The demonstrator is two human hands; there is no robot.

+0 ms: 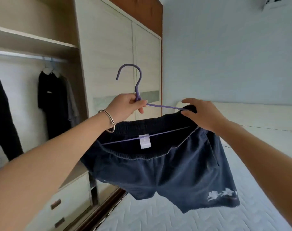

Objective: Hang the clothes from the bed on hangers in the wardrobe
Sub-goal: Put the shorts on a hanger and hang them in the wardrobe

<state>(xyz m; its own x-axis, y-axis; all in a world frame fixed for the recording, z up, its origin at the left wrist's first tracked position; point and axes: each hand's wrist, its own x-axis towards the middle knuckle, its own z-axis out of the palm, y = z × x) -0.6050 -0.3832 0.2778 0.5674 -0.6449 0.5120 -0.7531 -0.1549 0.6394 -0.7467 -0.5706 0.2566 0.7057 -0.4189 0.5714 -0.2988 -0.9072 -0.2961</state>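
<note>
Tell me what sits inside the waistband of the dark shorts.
A bar of the purple hanger and a white label. Its ends are hidden by the shorts and the right hand.

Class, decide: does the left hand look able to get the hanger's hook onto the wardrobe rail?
Probably yes: the left hand grips the hanger by its neck, the wardrobe stands open, and the rail shows a bare stretch between hung clothes.

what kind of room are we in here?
Most likely a home bedroom: a white quilted mattress with a pale headboard, right beside a light-wood built-in wardrobe where dark clothes hang from a metal rail.
</note>
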